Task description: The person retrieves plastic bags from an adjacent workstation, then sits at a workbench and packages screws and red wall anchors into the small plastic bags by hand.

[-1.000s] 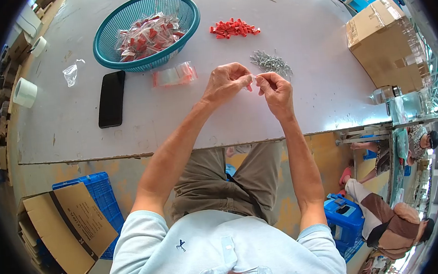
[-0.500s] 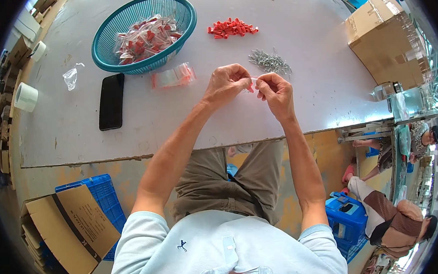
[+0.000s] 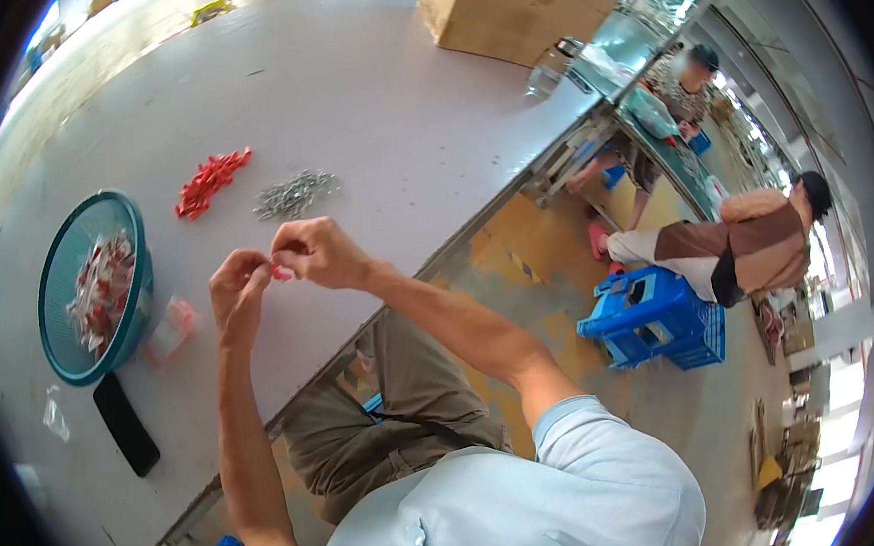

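Note:
My left hand (image 3: 241, 293) and my right hand (image 3: 322, 252) meet over the table, thumbs and fingers pinched together. Between them is a small clear plastic bag (image 3: 281, 274) with something red in it, mostly covered by my fingers. Just beyond my hands lie a pile of grey screws (image 3: 295, 195) and a heap of red plastic plugs (image 3: 211, 185). To the left of my left hand is a stack of flat clear bags (image 3: 170, 331) with red edges.
A teal basket (image 3: 143, 316) of filled bags stands at the left, near a black phone (image 3: 126, 424) and a plastic scrap (image 3: 55, 414). A cardboard box (image 3: 511, 13) and a glass jar (image 3: 545, 74) are at the far edge. Two people sit at right near blue crates (image 3: 649, 310).
My view has swung to the right, so the table appears tilted and more of the room shows. Both hands stay pinched together on the small bag.

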